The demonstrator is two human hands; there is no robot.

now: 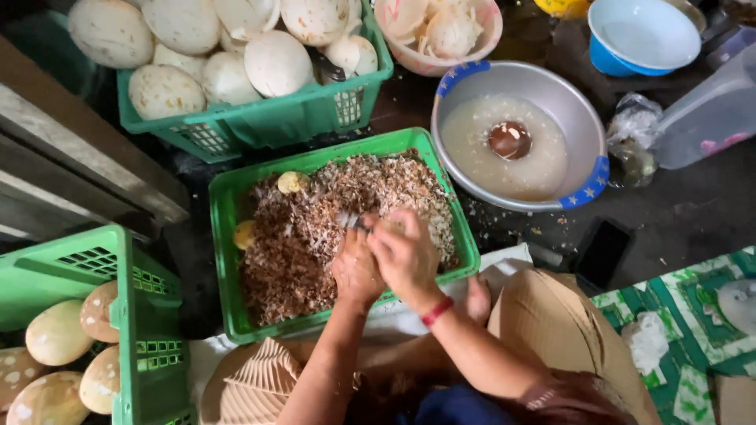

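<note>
Centre frame: your left hand (356, 267) and right hand (405, 253) are pressed together over the green plastic crate of brown husk shavings (315, 228), both closed around a pale coconut piece that is mostly hidden, with a small metal blade (349, 219) poking out at its upper left. Judging progress: peeled white coconuts (236, 55) heap the green basket upper left, while brown speckled ones (55, 338) wait lower left, so plenty remains.

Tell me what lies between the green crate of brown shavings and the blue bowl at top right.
In the head view, a metal basin of cloudy liquid sits between the crate of shavings and the blue bowl.
</note>
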